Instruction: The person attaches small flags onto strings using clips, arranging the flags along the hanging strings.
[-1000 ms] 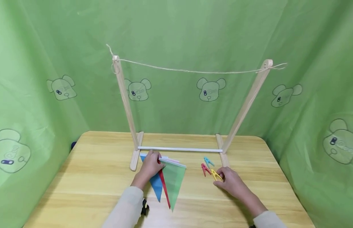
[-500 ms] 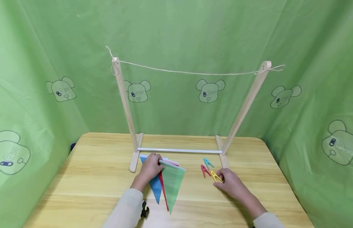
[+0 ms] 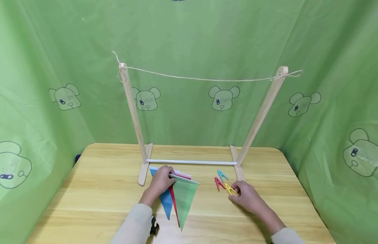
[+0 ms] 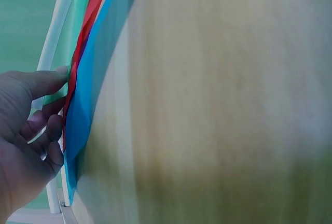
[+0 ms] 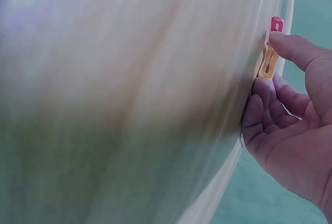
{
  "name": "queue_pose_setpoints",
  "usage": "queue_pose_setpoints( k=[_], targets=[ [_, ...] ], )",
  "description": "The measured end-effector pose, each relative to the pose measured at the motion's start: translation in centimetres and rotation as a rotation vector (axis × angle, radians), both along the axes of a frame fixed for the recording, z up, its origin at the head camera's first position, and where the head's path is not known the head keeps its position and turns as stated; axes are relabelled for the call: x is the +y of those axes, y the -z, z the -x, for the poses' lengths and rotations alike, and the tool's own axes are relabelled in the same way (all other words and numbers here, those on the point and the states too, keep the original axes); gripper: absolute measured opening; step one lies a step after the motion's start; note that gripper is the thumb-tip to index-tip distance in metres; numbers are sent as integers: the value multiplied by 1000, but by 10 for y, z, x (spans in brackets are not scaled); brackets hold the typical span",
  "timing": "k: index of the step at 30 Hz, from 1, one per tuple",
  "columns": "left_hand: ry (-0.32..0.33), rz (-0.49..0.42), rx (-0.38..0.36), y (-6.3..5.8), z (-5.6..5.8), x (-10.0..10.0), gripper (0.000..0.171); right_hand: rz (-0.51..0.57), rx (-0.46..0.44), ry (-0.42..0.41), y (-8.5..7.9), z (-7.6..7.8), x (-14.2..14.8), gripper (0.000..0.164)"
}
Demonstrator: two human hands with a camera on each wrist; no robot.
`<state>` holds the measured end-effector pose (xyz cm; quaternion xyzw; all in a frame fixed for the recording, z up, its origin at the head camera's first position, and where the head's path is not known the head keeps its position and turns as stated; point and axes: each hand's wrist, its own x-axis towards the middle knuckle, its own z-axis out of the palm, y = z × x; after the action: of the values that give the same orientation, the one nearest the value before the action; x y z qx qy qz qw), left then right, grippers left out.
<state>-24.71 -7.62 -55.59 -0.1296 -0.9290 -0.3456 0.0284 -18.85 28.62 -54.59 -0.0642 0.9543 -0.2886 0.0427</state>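
My left hand (image 3: 161,179) pinches the top edge of a green pennant (image 3: 184,200) between thumb and fingers. Under it lie a red pennant (image 3: 174,203) and a blue pennant (image 3: 166,205), fanned out with points toward me. In the left wrist view the red and blue cloth runs along the fingertips. At the right, the thumb and fingers of my right hand (image 3: 246,195) pinch one end of a yellow clothespin (image 3: 230,189) low at the table. A red clothespin (image 3: 219,183) and a light-blue clothespin (image 3: 222,175) lie just beyond it.
Behind the hands stands a wooden frame with a left post (image 3: 133,112), a right post (image 3: 261,115) and a white crossbar (image 3: 192,162). A string (image 3: 195,79) sags between the post tops. Green curtains (image 3: 183,118) surround the table (image 3: 94,189).
The whole head view has shifted slightly, so the frame and table sit a little lower. Both hands keep almost the same place and hold.
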Motion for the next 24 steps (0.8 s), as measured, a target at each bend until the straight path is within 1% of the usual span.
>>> queue_pose_setpoints(
  k=[4, 8, 15, 17, 24],
  targets=[
    [26, -14, 19, 1, 0, -2, 18, 19, -4, -2, 0, 0, 1, 30],
    [50, -29, 17, 1, 0, -2, 19, 35, -12, -4, -1, -1, 0, 30],
    [69, -124, -88, -3, -1, -3, 16, 33, -12, -3, -3, -2, 1, 29],
    [73, -142, -99, -4, -2, -4, 16, 34, -8, -3, -4, -2, 1, 28],
    [90, -185, -99, -3, -3, -5, 14, 47, 1, 5, -6, -4, 2, 23]
  ],
)
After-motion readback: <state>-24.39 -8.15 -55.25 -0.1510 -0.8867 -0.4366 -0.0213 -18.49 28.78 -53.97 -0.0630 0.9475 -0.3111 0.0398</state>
